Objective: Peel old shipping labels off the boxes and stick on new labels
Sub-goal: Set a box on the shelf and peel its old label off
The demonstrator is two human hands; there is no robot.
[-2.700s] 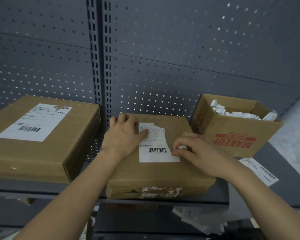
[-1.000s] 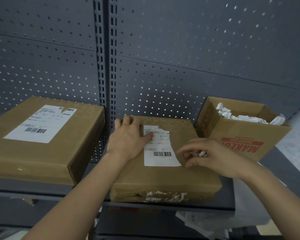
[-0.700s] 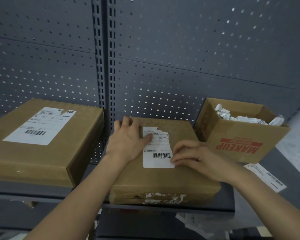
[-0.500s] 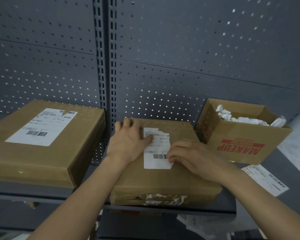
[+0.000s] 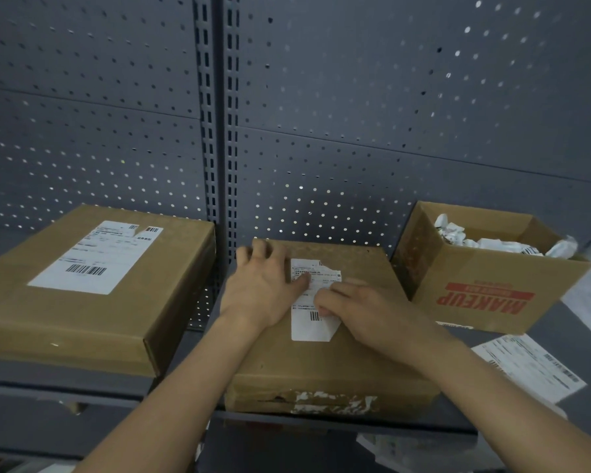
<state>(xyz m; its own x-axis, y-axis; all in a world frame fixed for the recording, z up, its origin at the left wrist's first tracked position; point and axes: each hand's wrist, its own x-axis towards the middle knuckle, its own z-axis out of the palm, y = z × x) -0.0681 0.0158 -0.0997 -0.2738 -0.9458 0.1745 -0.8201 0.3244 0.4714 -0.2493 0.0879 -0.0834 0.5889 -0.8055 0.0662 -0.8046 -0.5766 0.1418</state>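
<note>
Middle box [image 5: 321, 363], on the shelf [image 5: 355, 423]: white barcoded label [image 5: 313, 329] is stuck to its top, upper edge torn.
Left hand [image 5: 263, 288] – laid flat on the box top, fingers spread, thumb pressed on the label's left part.
Right hand [image 5: 365, 312] – fingers curled, tips set on the label's right edge; whether the paper is pinched cannot be told.
Left box [image 5: 82, 319], labelled, well apart.
MAKEUP box [image 5: 492, 295], open, is filled with crumpled scraps [image 5: 492, 240].

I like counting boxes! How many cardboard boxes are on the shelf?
3: a labelled box on the left, the middle box, an open box on the right. More may hide below.
</note>
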